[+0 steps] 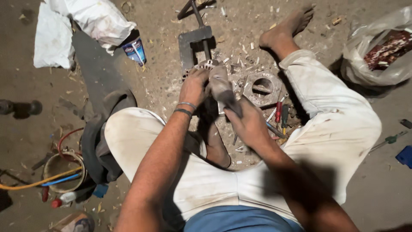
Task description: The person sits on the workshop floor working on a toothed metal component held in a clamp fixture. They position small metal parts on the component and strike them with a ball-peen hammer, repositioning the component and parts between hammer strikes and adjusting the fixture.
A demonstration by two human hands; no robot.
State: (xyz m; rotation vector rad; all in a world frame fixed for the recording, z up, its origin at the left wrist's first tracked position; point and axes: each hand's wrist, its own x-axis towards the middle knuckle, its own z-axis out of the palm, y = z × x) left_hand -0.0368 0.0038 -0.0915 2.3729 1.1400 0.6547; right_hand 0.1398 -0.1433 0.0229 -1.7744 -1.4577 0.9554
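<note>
I sit on a dirt floor with my legs spread. My left hand (194,87) presses down on a round grey metal part (209,65) with toothed edges, resting against a dark metal frame with a screw rod (194,41). My right hand (248,124) grips the dark handle of a tool whose blurred grey head (219,83) is over that part. Two bangles sit on my left wrist. My bare left foot (216,144) lies just under the hands.
A square metal housing with a round hole (262,88) lies to the right, with screwdrivers (280,112) beside it. White sacks (86,19) are at the upper left, a plastic bag (377,51) at the upper right, a bucket with hoses (62,172) at the lower left.
</note>
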